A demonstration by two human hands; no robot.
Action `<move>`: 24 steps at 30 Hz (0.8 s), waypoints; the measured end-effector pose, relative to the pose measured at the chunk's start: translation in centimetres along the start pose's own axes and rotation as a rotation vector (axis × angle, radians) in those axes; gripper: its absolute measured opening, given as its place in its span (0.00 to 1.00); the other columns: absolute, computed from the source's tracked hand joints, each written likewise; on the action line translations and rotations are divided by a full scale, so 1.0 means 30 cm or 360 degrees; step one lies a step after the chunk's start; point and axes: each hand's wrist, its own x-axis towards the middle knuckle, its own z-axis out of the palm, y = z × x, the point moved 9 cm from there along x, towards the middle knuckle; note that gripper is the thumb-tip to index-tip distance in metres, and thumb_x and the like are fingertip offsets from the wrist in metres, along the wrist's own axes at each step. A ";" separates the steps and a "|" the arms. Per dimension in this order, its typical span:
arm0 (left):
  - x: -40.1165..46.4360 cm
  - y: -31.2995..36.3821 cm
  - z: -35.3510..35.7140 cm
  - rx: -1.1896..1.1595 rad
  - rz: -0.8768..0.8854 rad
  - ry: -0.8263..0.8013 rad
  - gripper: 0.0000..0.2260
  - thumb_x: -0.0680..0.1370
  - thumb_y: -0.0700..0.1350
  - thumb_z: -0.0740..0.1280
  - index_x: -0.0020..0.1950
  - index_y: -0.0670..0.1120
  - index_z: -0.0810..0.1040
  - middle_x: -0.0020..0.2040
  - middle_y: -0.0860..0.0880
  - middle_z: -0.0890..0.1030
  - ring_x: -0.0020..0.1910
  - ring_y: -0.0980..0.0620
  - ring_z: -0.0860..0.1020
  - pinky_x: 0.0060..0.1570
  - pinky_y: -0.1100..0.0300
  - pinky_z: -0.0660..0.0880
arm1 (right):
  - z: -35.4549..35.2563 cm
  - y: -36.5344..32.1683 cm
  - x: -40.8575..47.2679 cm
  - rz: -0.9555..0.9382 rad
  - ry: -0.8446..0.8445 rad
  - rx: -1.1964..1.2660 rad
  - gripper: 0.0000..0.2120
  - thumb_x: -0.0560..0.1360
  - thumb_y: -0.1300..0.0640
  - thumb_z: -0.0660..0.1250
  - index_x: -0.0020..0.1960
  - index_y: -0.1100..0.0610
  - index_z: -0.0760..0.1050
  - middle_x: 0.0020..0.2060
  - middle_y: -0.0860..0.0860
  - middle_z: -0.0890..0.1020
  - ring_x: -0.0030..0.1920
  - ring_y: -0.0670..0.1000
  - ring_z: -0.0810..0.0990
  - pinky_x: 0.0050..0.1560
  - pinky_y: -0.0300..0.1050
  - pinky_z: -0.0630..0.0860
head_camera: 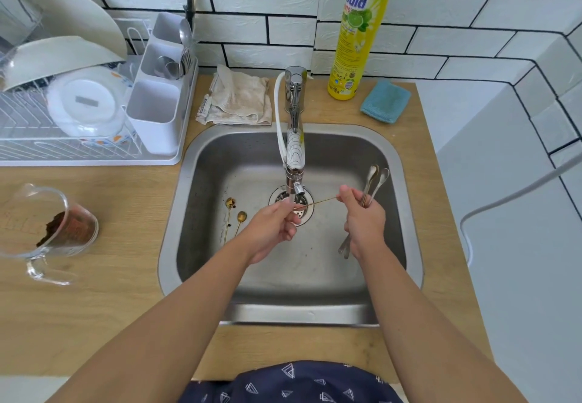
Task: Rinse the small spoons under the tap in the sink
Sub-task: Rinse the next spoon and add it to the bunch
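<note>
Both hands are over the sink (400, 166): the left hand (271, 229) curls round the bowl end of a thin gold spoon (321, 202) under the tap (294, 150), the right hand (362, 223) pinches its handle tip while clutching a bunch of silver spoons (376, 182). The gold spoon's length runs hand to hand. Two more gold spoons (234, 213) lie left of the drain, nearer the left hand.

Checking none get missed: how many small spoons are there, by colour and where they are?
Gold, lying on the sink floor: 2
Gold, held between left hand and right hand under the tap: 1
Silver, bunched in the right hand: at least 2, exact count unclear
Total: at least 5
</note>
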 end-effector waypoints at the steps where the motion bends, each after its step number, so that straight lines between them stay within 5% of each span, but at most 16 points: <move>1: -0.005 0.003 0.013 0.0070 0.0015 -0.0037 0.14 0.83 0.51 0.61 0.59 0.43 0.79 0.40 0.49 0.82 0.32 0.55 0.76 0.33 0.63 0.75 | -0.007 0.000 0.001 0.0012 0.0042 0.0008 0.07 0.74 0.48 0.77 0.45 0.50 0.81 0.38 0.45 0.88 0.22 0.41 0.67 0.21 0.37 0.65; 7: -0.020 0.006 0.051 0.0472 0.0106 -0.0041 0.10 0.85 0.45 0.59 0.54 0.42 0.77 0.45 0.44 0.85 0.31 0.51 0.81 0.33 0.61 0.78 | -0.001 -0.013 -0.007 0.0057 0.0116 0.0130 0.09 0.75 0.49 0.76 0.43 0.53 0.81 0.33 0.44 0.85 0.21 0.43 0.63 0.21 0.37 0.61; 11: -0.036 0.014 0.022 0.0403 0.0137 0.0077 0.10 0.84 0.47 0.61 0.54 0.41 0.76 0.47 0.44 0.86 0.29 0.51 0.80 0.29 0.62 0.75 | 0.085 0.026 -0.033 0.0134 -0.0131 0.0079 0.05 0.76 0.52 0.76 0.47 0.51 0.81 0.35 0.44 0.83 0.24 0.42 0.63 0.25 0.38 0.62; 15: -0.076 -0.008 0.018 0.0446 0.0019 -0.0028 0.11 0.84 0.49 0.60 0.53 0.42 0.77 0.46 0.43 0.86 0.28 0.50 0.79 0.29 0.62 0.74 | 0.185 0.084 -0.083 0.0216 -0.0346 0.0043 0.05 0.77 0.55 0.75 0.51 0.54 0.82 0.26 0.41 0.74 0.22 0.42 0.62 0.23 0.37 0.62; 19: -0.126 -0.052 -0.001 0.0689 -0.0121 -0.0256 0.12 0.83 0.48 0.60 0.54 0.42 0.79 0.49 0.46 0.87 0.32 0.52 0.79 0.33 0.64 0.75 | 0.244 0.095 -0.114 0.0253 -0.0476 -0.0008 0.12 0.81 0.53 0.69 0.40 0.52 0.83 0.21 0.43 0.65 0.22 0.44 0.58 0.23 0.38 0.59; 24: -0.174 -0.058 -0.116 0.1095 -0.0056 -0.0209 0.10 0.81 0.50 0.63 0.50 0.49 0.84 0.47 0.53 0.87 0.32 0.54 0.80 0.37 0.64 0.76 | 0.279 0.115 -0.150 0.0200 -0.0615 -0.0225 0.08 0.77 0.55 0.73 0.47 0.60 0.84 0.20 0.42 0.66 0.24 0.45 0.58 0.24 0.39 0.58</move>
